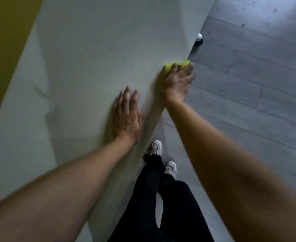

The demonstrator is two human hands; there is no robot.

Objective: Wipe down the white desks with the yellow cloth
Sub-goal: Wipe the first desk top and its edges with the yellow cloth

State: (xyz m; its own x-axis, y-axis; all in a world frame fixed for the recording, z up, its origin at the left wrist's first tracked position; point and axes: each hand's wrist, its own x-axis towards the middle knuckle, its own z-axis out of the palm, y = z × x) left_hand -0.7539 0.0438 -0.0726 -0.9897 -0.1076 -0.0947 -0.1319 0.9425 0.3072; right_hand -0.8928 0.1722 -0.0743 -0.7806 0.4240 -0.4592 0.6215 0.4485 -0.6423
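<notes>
A long white desk (84,55) runs diagonally from bottom left to top right. The yellow cloth (170,66) lies at the desk's right edge, mostly covered by my right hand (176,81), which presses it flat onto the surface with spread fingers. My left hand (127,116) rests flat on the desk with straight fingers, a little nearer to me and left of the cloth. The frame is blurred by motion.
Grey plank floor (257,81) lies to the right of the desk. A desk caster wheel (198,40) shows under the far right edge. My legs in black trousers and white shoes (156,148) stand beside the desk. A yellow wall (5,41) borders the desk's left side.
</notes>
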